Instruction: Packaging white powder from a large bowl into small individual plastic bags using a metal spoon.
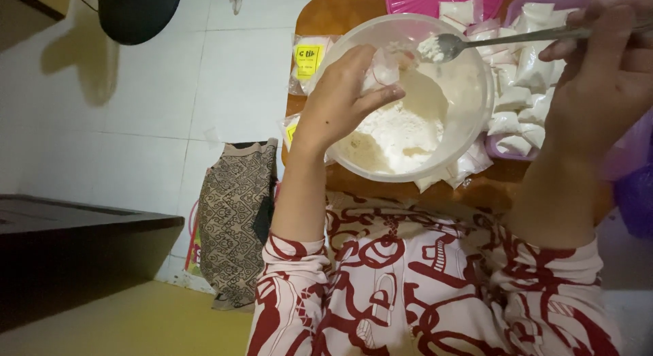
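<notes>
Clear packet with yellow label left of bowl; white filled packets right.

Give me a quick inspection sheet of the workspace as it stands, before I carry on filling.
Surface: brown wooden table, crowded.
Job's things: clear plastic bowl of white powder; small clear bag; metal spoon loaded with powder over the bowl.
Clutter: filled white packets in a purple tray; pink basket; yellow-labelled packets.
Hands: left hand holds the bag; right hand grips the spoon.
Cables: thin dark wire, top left.
Surroundings: white tiled floor; patterned cloth bag; dark round object.
</notes>
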